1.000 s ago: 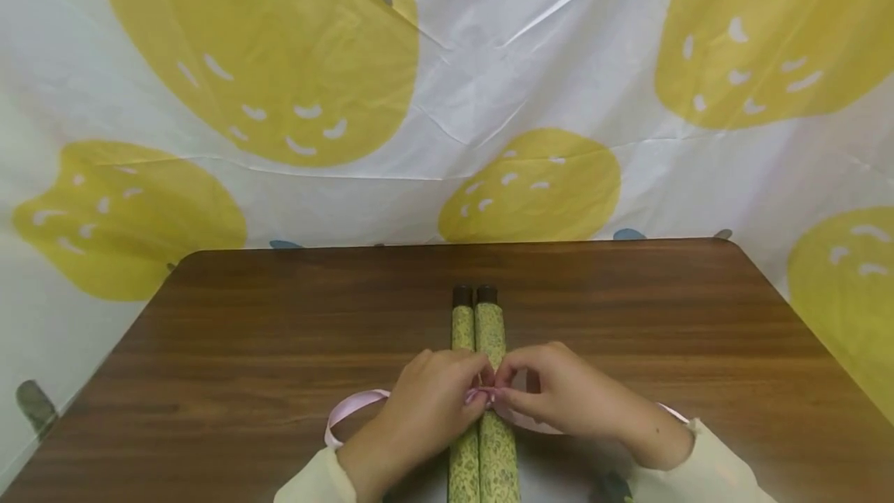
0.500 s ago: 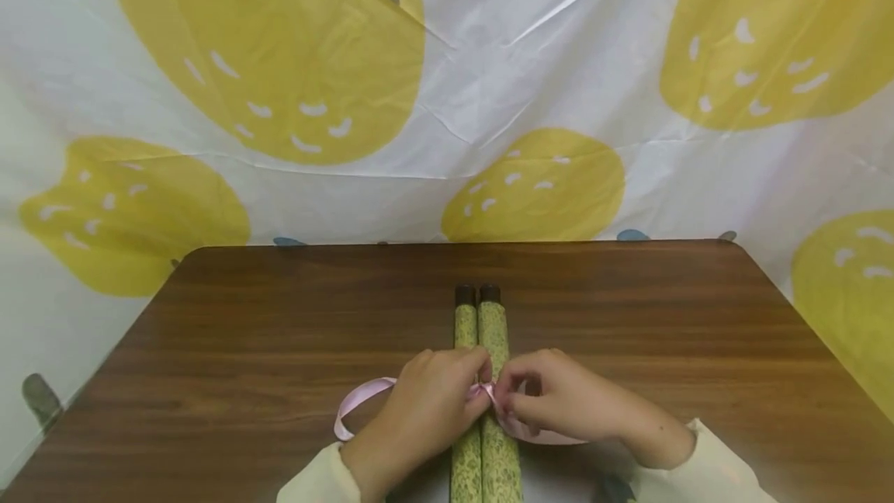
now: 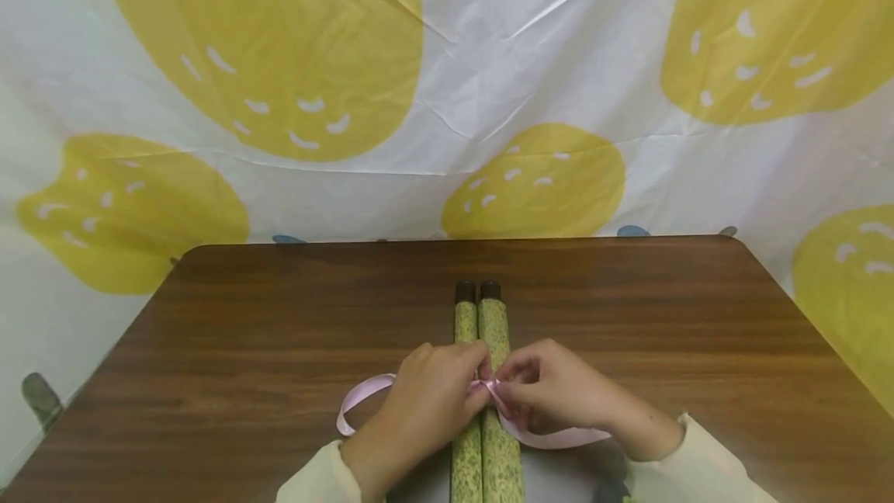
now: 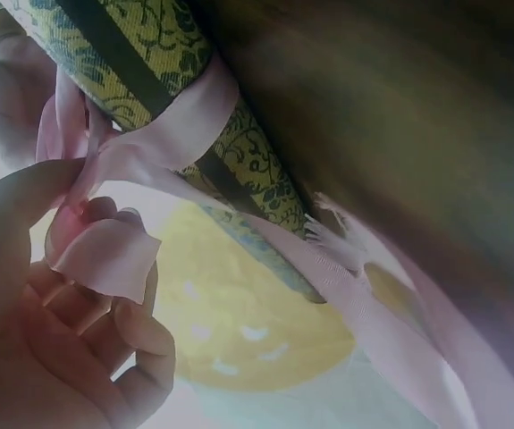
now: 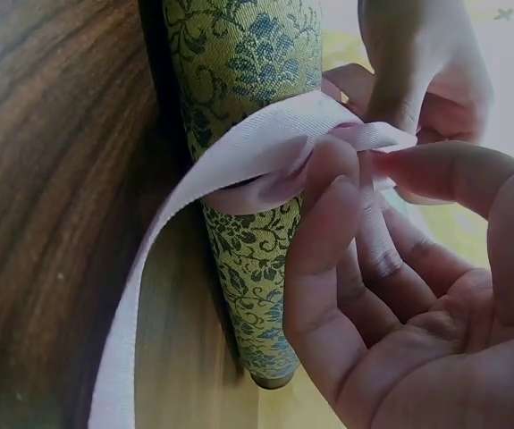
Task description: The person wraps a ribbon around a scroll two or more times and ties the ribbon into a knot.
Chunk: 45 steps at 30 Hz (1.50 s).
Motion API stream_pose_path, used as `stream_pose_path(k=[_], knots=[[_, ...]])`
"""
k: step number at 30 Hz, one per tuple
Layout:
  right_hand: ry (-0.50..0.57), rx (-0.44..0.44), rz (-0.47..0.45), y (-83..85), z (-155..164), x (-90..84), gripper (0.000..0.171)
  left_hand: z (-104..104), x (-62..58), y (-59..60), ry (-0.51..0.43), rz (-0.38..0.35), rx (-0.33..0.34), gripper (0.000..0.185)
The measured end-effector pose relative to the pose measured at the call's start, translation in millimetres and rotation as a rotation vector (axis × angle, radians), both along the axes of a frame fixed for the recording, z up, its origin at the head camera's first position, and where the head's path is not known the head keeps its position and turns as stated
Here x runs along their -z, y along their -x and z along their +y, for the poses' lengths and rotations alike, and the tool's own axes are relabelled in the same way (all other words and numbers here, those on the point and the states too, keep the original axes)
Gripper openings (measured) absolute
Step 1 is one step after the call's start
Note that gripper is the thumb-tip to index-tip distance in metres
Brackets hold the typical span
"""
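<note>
Two long rolls, the left roll (image 3: 466, 324) and the right roll (image 3: 494, 324), lie side by side, covered in yellow-green cloth with a dark floral pattern and capped in black. A pink satin ribbon (image 5: 257, 143) wraps around them and crosses in a knot or loop on top, partly hidden by fingers. My left hand (image 3: 433, 390) pinches the ribbon at this crossing, and a short frayed ribbon end (image 4: 109, 259) lies over its fingers. Opposite it, my right hand (image 3: 562, 390) pinches the ribbon between thumb and index finger, almost touching the left fingertips.
The brown wood-grain table (image 3: 314, 317) extends behind and to both sides. White cloth with yellow fruit prints (image 3: 534, 181) hangs along its far edge and sides. Ribbon tails curve out at the left and under the right hand.
My right hand drew slightly back from the crossing, then returned to it. More of the right ribbon tail now shows below that hand. The left hand stays nearly still.
</note>
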State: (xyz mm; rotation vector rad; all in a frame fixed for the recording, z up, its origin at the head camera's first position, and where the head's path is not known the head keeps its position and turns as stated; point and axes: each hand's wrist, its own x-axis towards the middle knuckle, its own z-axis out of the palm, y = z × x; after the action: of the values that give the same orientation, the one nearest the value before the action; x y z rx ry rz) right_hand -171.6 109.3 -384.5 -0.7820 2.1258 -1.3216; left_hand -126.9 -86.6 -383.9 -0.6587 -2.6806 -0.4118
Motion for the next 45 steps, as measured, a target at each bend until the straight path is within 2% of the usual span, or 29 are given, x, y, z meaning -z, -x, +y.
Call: stream_pose_path(k=[4,6,10,14,19,27,34,36,39,43,45], knots=[[0.011,-0.014,0.009,1.0,1.6,2.4,0.016,-1.6,-1.2,0.2,0.004,-0.005,0.011,0.019],[0.016,-0.008,0.012,1.4,2.0,3.0,0.014,-3.6,-3.2,0.4,0.003,-0.039,0.019,0.017],[0.032,-0.001,0.022,2.4,1.9,3.6,0.011,-11.0,-10.2,0.8,-0.041,-0.177,0.055,0.014],[0.035,0.007,0.047,3.1,0.9,3.7,0.011,-20.3,-17.2,2.2,-0.144,-0.306,0.089,0.012],[0.032,0.033,0.117,4.6,-0.2,2.7,0.010,-29.0,-26.3,5.1,-0.235,-0.395,0.099,0.008],[0.030,0.069,0.149,4.9,2.4,1.9,0.010,-38.6,-31.3,6.5,-0.277,-0.456,0.166,0.021],[0.094,0.063,0.178,6.3,3.1,1.0,0.006,-46.5,-26.5,3.6,-0.462,-0.505,0.105,0.010],[0.105,0.069,0.167,6.4,3.2,-0.4,0.004,-49.0,-25.0,2.5,-0.518,-0.527,0.101,0.007],[0.123,0.089,0.105,6.3,4.0,-3.5,0.007,-52.1,-23.2,1.4,-0.575,-0.568,0.130,0.002],[0.122,0.122,0.020,5.7,6.3,-7.7,0.011,-54.6,-20.2,1.0,-0.620,-0.614,0.219,0.005],[0.107,0.133,0.007,5.4,7.9,-8.9,0.011,-55.5,-18.2,0.9,-0.655,-0.630,0.265,0.007]])
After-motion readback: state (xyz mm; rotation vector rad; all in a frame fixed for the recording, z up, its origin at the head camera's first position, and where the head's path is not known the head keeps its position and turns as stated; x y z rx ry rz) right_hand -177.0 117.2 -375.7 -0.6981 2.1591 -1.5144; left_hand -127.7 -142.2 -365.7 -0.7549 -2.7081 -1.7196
